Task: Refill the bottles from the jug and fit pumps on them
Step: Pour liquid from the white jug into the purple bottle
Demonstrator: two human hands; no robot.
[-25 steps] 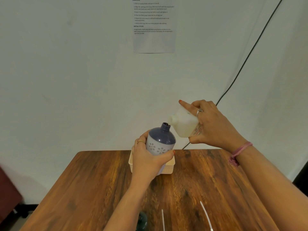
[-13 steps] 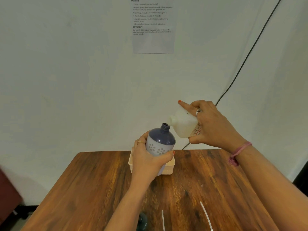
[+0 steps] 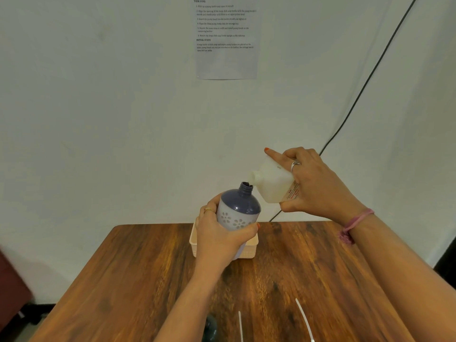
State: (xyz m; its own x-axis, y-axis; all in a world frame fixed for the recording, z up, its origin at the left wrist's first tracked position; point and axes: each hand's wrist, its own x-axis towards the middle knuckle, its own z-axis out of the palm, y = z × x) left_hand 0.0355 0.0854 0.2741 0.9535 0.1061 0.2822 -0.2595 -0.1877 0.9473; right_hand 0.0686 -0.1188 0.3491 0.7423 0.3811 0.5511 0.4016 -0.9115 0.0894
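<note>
Left hand gripping round purple-topped white flowered plastic bottle; right hand clasping tilted translucent white plastic jug, spout touching bottle's open neck, above wooden table.

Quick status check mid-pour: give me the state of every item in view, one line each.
Purple bottle: uncapped, no pump, tilted, held in left hand.
White jug: open, tipped on its side, spout at the bottle's mouth, held by right hand.
Cream basket: on the table, behind the bottle; contents hidden.
Two white dip tubes: lying loose on the table.
</note>
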